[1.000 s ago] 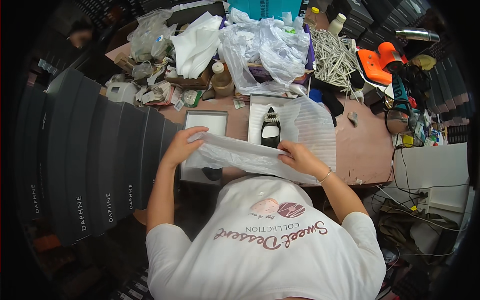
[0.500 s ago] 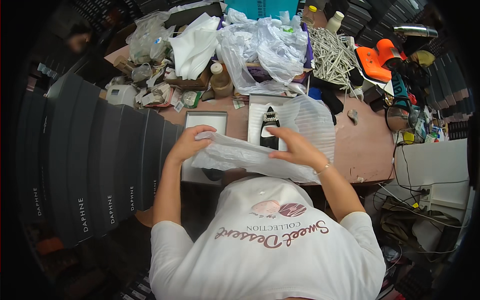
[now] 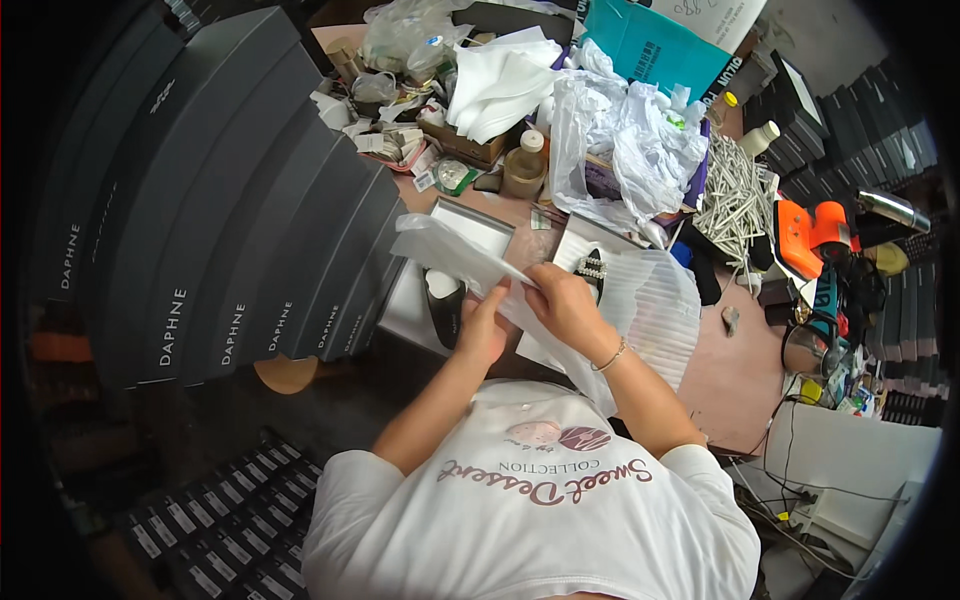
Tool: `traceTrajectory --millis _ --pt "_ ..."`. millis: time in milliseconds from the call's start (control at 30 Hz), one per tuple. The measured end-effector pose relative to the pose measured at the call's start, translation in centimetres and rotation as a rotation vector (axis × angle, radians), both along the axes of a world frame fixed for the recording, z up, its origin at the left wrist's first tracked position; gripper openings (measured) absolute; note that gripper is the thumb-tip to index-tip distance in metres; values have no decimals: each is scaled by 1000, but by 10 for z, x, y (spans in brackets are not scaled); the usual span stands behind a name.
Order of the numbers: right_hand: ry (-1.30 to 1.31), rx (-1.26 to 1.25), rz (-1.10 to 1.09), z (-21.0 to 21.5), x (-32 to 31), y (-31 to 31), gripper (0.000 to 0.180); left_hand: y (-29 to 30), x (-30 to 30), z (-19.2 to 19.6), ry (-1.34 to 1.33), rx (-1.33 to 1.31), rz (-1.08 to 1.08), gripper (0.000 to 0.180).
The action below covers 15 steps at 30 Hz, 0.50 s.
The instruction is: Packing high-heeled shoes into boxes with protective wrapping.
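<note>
Over the table I hold a folded, translucent white wrapping sheet (image 3: 455, 250). My left hand (image 3: 484, 325) is closed on its near edge, and my right hand (image 3: 570, 308) pinches it close by, so the two hands almost meet. One end of the sheet sticks out to the far left; the other hangs toward my shirt. Partly hidden beneath it, an open grey-white box part (image 3: 405, 300) holds a dark shoe (image 3: 447, 312). Beyond my right hand, a black shoe with a sparkling buckle (image 3: 592, 266) lies in another open box (image 3: 570, 240). A ribbed white foam sheet (image 3: 668, 315) spreads out of that box.
Tall stacks of dark shoe boxes (image 3: 230, 200) rise at the left. Along the back sit white crumpled plastic (image 3: 640, 140), a brown bottle (image 3: 524, 168), a heap of thin pale sticks (image 3: 740, 200) and an orange device (image 3: 800, 240). Cables (image 3: 790, 460) hang at the right.
My hands have come together, with the left moving right along the sheet. The sheet now slants and folds between them, and more of the left shoe shows. The view has turned.
</note>
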State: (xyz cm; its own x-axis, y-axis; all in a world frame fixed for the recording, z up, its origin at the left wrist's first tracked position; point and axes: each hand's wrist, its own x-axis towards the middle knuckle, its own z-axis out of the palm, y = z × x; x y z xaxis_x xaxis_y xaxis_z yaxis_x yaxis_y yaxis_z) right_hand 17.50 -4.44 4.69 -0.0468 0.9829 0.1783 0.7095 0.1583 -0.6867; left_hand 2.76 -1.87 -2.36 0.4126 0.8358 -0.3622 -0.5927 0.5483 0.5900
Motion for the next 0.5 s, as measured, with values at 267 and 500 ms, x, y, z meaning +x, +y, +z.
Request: traceTrajectory --millis 267,500 --pt "503 -432 14 -7 43 -34 38 26 -8 17 -17 -83 -59 46" --pt "522 -754 -244 -43 73 -161 19 91 -5 -8 128 36 72 37"
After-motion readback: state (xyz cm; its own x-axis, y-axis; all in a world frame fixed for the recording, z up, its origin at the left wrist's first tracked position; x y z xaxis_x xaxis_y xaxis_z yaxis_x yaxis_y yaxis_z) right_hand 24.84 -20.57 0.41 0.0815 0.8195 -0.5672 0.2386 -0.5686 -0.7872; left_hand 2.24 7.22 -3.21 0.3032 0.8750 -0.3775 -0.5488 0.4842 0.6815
